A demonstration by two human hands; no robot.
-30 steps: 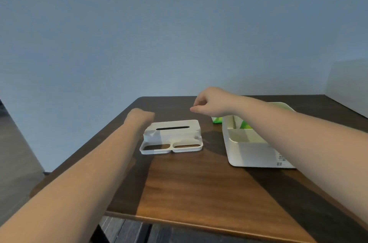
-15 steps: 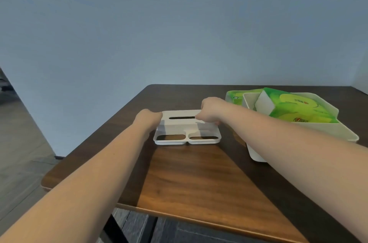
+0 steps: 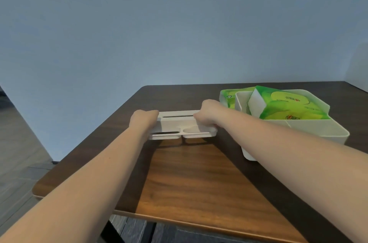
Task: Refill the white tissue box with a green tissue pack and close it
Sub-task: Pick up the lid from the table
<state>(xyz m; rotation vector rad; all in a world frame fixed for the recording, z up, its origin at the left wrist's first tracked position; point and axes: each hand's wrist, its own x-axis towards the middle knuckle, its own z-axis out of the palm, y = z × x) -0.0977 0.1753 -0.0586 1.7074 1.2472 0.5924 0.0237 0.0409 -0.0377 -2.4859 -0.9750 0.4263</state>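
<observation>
White tissue box lid (image 3: 179, 123): my left hand (image 3: 143, 120) and right hand (image 3: 209, 112) grip its ends.
Next: I lift level, align over base (image 3: 310, 131) holding green pack (image 3: 286, 106).

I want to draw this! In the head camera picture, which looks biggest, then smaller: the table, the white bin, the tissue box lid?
1. table
2. white bin
3. tissue box lid, gripped by both hands; it lies farther from the camera than the bin's front, so that gap is less sure.
</observation>
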